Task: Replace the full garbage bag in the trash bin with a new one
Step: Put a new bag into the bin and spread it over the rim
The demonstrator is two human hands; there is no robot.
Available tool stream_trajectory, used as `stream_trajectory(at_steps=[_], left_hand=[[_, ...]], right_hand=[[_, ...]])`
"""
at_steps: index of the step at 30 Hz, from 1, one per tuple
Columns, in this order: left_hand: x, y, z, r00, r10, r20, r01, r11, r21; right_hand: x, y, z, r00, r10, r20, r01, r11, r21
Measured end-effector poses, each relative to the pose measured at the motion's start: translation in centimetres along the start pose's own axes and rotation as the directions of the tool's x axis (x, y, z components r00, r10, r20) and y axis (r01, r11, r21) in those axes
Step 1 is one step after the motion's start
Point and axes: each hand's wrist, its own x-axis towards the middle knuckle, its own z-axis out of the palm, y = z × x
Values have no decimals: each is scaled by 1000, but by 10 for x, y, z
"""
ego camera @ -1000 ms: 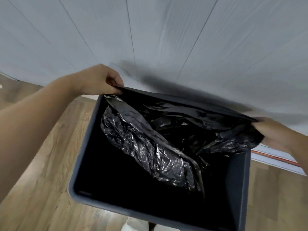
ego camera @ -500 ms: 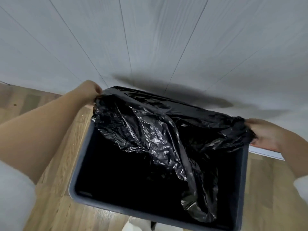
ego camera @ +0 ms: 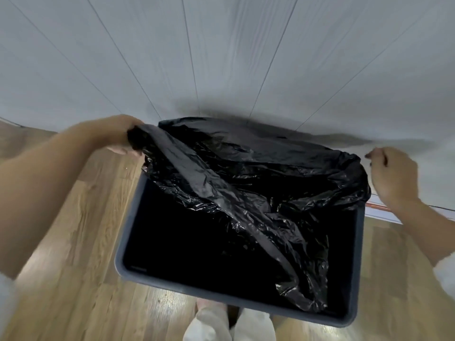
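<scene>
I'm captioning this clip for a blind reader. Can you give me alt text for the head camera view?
Seen from above, a person's left hand grips a black garbage bag draped over the far rim of a grey trash bin; the right hand hovers beside the bag's right edge. The bin stands on a wooden floor against a pale wall.

You are standing indoors, in what looks like a room of a home or a small office, though which cannot be told. Under your feet lies a wood-plank floor with a warm, glossy finish. Ahead rises a pale grey panelled wall with thin vertical seams. A dark rectangular trash bin stands against that wall.
</scene>
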Motion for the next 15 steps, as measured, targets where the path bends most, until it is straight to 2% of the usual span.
stream_trajectory(at_steps=[2,3,4,5,6,7,8,9,10,11,13,15], left_hand=[[-11,3,-20,998,21,-68,-22,1000,-18],[-19,12,-25,980,79,-183,-82,997,-12],[-30,27,-24,921,176,-348,-174,984,36],[-45,45,-17,826,288,-484,-296,953,62],[-62,64,-5,754,402,-519,-430,900,73],[-80,81,11,727,523,-444,-546,833,86],[-91,94,30,724,616,-310,-611,782,126],[-98,102,50,751,646,-135,-611,758,230],[-103,106,67,796,605,29,-566,726,390],[-105,103,79,849,513,127,-491,675,550],[-109,88,95,913,379,153,-365,587,723],[-115,66,103,944,323,70,-257,585,769]], right_hand=[[-16,-15,-5,972,-180,-151,177,984,-33],[-27,-26,-5,937,-318,-141,309,947,-83],[-39,-36,-3,882,-469,-54,459,878,-139],[-52,-45,1,801,-592,87,597,780,-185],[-63,-51,7,712,-656,248,701,677,-224],[-74,-53,15,632,-654,416,771,583,-255],[-83,-51,24,579,-591,561,807,511,-295],[-90,-49,29,564,-491,663,814,464,-349],[-94,-47,31,574,-372,730,803,430,-413],[-97,-45,31,588,-277,760,790,401,-464],[-102,-38,29,619,-219,755,772,349,-531],[-107,-29,21,660,-254,707,746,333,-577]])
